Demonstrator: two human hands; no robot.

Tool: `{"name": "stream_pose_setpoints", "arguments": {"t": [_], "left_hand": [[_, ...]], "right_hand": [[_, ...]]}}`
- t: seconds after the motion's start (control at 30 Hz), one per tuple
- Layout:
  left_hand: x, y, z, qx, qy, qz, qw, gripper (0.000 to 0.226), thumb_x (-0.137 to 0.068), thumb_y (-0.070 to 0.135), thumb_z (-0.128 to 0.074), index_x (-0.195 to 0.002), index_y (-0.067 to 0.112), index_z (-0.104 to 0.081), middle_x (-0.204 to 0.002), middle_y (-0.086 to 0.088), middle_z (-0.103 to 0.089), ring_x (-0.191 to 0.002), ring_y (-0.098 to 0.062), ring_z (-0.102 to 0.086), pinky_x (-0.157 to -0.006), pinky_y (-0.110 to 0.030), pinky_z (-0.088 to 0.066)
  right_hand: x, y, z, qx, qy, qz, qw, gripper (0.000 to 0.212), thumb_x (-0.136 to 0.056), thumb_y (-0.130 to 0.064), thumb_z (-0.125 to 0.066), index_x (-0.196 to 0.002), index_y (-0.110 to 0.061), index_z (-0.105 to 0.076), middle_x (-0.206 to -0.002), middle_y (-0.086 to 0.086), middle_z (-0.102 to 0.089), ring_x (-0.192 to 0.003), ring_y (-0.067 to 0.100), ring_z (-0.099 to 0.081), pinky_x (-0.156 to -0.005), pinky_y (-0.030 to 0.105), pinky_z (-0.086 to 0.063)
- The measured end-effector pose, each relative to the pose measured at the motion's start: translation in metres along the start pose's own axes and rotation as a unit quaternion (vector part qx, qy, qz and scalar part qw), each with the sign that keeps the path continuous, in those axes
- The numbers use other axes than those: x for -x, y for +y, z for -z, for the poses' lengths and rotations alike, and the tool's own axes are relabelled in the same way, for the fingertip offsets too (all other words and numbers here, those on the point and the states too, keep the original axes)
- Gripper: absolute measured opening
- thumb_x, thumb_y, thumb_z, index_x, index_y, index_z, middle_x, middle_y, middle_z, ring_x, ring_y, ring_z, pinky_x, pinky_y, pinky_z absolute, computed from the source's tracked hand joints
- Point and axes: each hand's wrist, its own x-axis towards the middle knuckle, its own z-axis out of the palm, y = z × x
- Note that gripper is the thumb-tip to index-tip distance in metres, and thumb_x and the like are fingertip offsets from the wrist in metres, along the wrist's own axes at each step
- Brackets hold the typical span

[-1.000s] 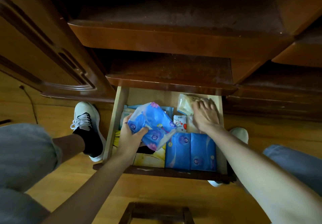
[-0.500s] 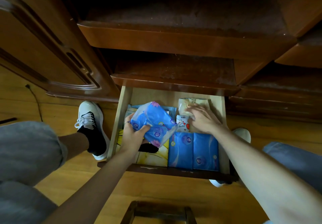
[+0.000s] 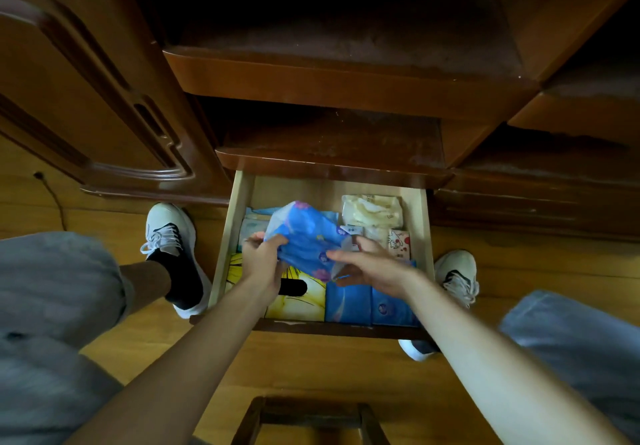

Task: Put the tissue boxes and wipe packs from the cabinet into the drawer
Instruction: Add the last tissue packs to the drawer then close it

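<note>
A soft blue tissue pack point(image 3: 304, 236) with purple dots hovers over the middle of the open drawer point(image 3: 235, 222). My left hand point(image 3: 261, 261) grips its left end and my right hand point(image 3: 370, 264) holds its right end. Inside the drawer lie a yellow tissue box point(image 3: 301, 300) at the front left, two blue packs point(image 3: 367, 306) at the front right, a cream wipe pack point(image 3: 372, 210) at the back right and a small white pack with red print point(image 3: 398, 243) beside it. More pale blue packs point(image 3: 251, 228) lie under the held one, mostly hidden.
Dark wooden cabinet shelves point(image 3: 346, 84) hang over the drawer's back. An open cabinet door point(image 3: 86, 98) stands at the left. My shoes point(image 3: 169, 233) rest on the wood floor either side of the drawer. A wooden stool frame point(image 3: 308, 417) sits at the bottom edge.
My right hand has left the cream wipe pack at the drawer's back right and come forward onto the right end of the blue pack, which my left hand kept holding.
</note>
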Motion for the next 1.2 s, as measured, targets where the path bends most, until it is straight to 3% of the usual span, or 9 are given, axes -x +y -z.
{"name": "stream_pose_setpoints", "arguments": {"t": [0.13, 0.3, 0.5, 0.6, 0.77, 0.9, 1.0, 1.1, 1.2], "left_hand": [[0.007, -0.004, 0.009, -0.219, -0.041, -0.031, 0.974, 0.053, -0.082, 0.001, -0.071, -0.120, 0.027, -0.045, -0.095, -0.007, -0.068, -0.072, -0.018, -0.071, -0.052, -0.026, -0.057], [0.010, -0.005, 0.011, -0.403, -0.101, -0.081, 0.906, 0.006, -0.089, 0.014, -0.070, -0.093, 0.019, -0.067, -0.088, -0.010, -0.074, -0.080, -0.028, -0.073, -0.069, -0.043, -0.063], [0.001, -0.006, -0.043, -0.449, -0.169, -0.161, 0.862, 0.021, -0.091, 0.023, -0.071, -0.109, 0.027, -0.061, -0.093, 0.006, -0.072, -0.084, -0.015, -0.072, -0.074, -0.039, -0.061], [-0.017, -0.013, -0.068, -0.467, -0.159, -0.169, 0.853, 0.019, -0.092, 0.017, -0.067, -0.110, 0.011, -0.070, -0.094, -0.011, -0.077, -0.085, -0.035, -0.073, -0.074, -0.049, -0.060], [-0.034, -0.036, -0.089, -0.560, -0.126, -0.188, 0.797, 0.036, -0.085, 0.032, -0.075, -0.116, 0.024, -0.058, -0.078, 0.006, -0.065, -0.075, -0.018, -0.064, -0.054, -0.027, -0.040], [-0.036, -0.064, -0.093, -0.723, -0.135, -0.241, 0.633, 0.032, -0.088, 0.040, -0.066, -0.112, 0.019, -0.067, -0.107, -0.008, -0.072, -0.111, -0.030, -0.061, -0.085, -0.037, -0.049], [-0.036, -0.070, -0.094, -0.773, -0.106, -0.268, 0.565, 0.036, -0.086, 0.045, -0.065, -0.115, 0.024, -0.070, -0.120, -0.006, -0.067, -0.124, -0.030, -0.050, -0.098, -0.043, -0.041], [-0.037, -0.069, -0.095, -0.798, -0.105, -0.265, 0.531, 0.043, -0.083, 0.056, -0.066, -0.114, 0.025, -0.069, -0.122, -0.005, -0.067, -0.126, -0.029, -0.048, -0.099, -0.043, -0.038], [-0.035, -0.065, -0.093, -0.774, -0.098, -0.280, 0.559, 0.070, -0.079, 0.063, -0.070, -0.133, 0.021, -0.056, -0.133, -0.005, -0.060, -0.130, -0.028, -0.047, -0.104, -0.043, -0.038]], "right_hand": [[0.001, 0.010, -0.002, 0.029, 0.128, 0.062, 0.989, 0.055, -0.089, -0.011, -0.074, -0.137, -0.020, -0.050, -0.118, 0.005, -0.071, -0.100, 0.017, -0.074, -0.084, 0.048, -0.063], [0.009, 0.000, 0.013, 0.128, 0.136, 0.080, 0.979, 0.073, -0.076, -0.035, -0.062, -0.139, -0.063, -0.038, -0.142, 0.004, -0.053, -0.123, 0.024, -0.055, -0.099, 0.047, -0.050], [0.004, -0.002, 0.059, 0.107, 0.346, 0.114, 0.925, 0.063, -0.092, -0.008, -0.064, -0.142, -0.039, -0.044, -0.125, -0.003, -0.059, -0.107, 0.021, -0.067, -0.080, 0.048, -0.064], [0.009, 0.003, 0.078, 0.194, 0.330, 0.102, 0.918, 0.071, -0.089, -0.011, -0.065, -0.149, -0.036, -0.038, -0.132, -0.003, -0.060, -0.120, 0.017, -0.061, -0.092, 0.040, -0.058], [0.007, 0.007, 0.092, 0.320, 0.359, 0.173, 0.860, 0.060, -0.097, -0.007, -0.058, -0.150, -0.030, -0.042, -0.145, 0.005, -0.053, -0.123, 0.020, -0.062, -0.095, 0.046, -0.058], [-0.004, 0.003, 0.095, 0.473, 0.341, 0.150, 0.798, 0.054, -0.095, -0.014, -0.058, -0.145, -0.031, -0.048, -0.140, -0.001, -0.057, -0.122, 0.024, -0.060, -0.088, 0.040, -0.056], [-0.010, 0.003, 0.092, 0.598, 0.303, 0.133, 0.730, 0.058, -0.094, -0.018, -0.058, -0.149, -0.030, -0.044, -0.158, -0.002, -0.038, -0.142, 0.026, -0.039, -0.102, 0.043, -0.046], [-0.019, 0.001, 0.090, 0.686, 0.235, 0.106, 0.680, 0.076, -0.095, -0.028, -0.059, -0.161, -0.027, -0.021, -0.171, 0.003, -0.011, -0.156, 0.027, -0.008, -0.123, 0.047, -0.014], [-0.027, 0.002, 0.091, 0.715, 0.188, 0.061, 0.671, 0.089, -0.094, -0.044, -0.058, -0.163, -0.024, -0.007, -0.171, 0.004, -0.009, -0.157, 0.024, -0.005, -0.126, 0.045, -0.005]]}}
